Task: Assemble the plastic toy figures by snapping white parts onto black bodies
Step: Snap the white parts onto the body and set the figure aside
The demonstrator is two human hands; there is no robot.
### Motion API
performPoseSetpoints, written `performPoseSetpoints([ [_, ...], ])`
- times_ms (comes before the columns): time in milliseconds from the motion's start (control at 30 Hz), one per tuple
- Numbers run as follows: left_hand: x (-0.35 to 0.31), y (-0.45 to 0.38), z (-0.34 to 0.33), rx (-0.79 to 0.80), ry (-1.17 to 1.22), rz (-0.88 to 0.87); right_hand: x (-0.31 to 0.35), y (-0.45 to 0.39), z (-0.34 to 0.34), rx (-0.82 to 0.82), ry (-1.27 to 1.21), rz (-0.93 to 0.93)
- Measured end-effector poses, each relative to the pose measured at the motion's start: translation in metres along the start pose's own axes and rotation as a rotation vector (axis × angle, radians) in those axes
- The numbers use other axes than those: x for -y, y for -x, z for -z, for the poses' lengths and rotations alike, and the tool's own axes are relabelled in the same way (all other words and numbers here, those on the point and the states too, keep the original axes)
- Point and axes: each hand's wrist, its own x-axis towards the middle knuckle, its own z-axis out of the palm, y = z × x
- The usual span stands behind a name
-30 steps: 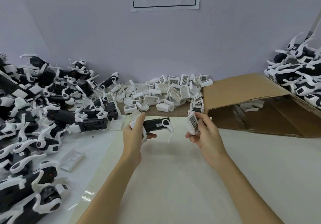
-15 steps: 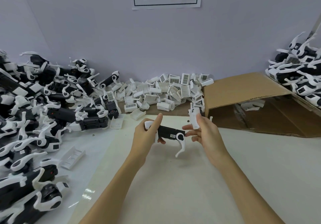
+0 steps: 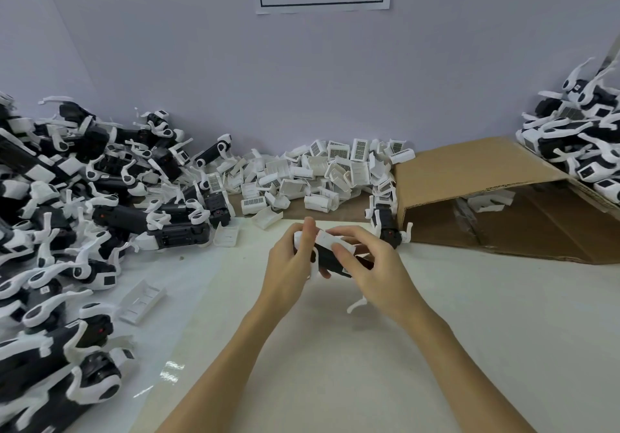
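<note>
Landmark: cardboard box (image 3: pixel 476 177), lying on its side at the right of the table (image 3: pixel 486 315), open mouth toward the person.

Item in hand: black body (image 3: pixel 330 258), held in the air left of the box and nearer the person, above the pale mat (image 3: pixel 335 365).

Left hand (image 3: pixel 288 261): fingers curled round the left end of the black body, thumb up along its top; it seems to serve as the steadying grip.

Right hand (image 3: pixel 372 264): over the right end of the body, fingertips bent onto the white part (image 3: pixel 335 238); thumb hidden, so how firm the hold is cannot be told.

White part: lies along the top of the black body, between the two hands, directly under the right fingertips and touching the left thumb. Seated or only laid on: cannot tell.

Reason for the hold: judged, one hand braces the body so the other can press the part down until it clicks.

White leg (image 3: pixel 357 305): hangs below the right hand, likely part of the same figure.

Stock, loose white parts (image 3: pixel 322 177): heaped against the wall just left of the box, within easy reach of the right hand.

Stock, left heap of figures (image 3: pixel 67 217): far left of the box, probably awaiting parts.

Stock, right heap of figures (image 3: pixel 580 140): stacked behind the box's top, probably finished pieces.

Stray figure (image 3: pixel 389 227): standing at the box's left corner, just beyond the right hand.
</note>
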Motion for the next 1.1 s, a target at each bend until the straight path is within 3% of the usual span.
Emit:
performPoseSetpoints([
  [267, 0.003, -0.007, 0.005, -0.047, 0.098, 0.059, -0.005, 0.003, -0.005, -0.037, 0.266, 0.253],
  [433, 0.006, -0.010, 0.005, -0.080, 0.103, 0.080, -0.005, 0.006, -0.010, 0.034, 0.397, 0.182],
  [633, 0.008, -0.010, 0.003, -0.125, 0.094, 0.085, -0.001, 0.006, -0.018, -0.106, 0.589, 0.320],
  [967, 0.007, -0.009, 0.002, -0.140, 0.085, 0.073, 0.004, 0.008, -0.021, -0.204, 0.662, 0.337],
  [1100, 0.007, -0.009, 0.003, -0.160, 0.092, 0.054, 0.003, 0.010, -0.020, -0.139, 0.569, 0.285],
])
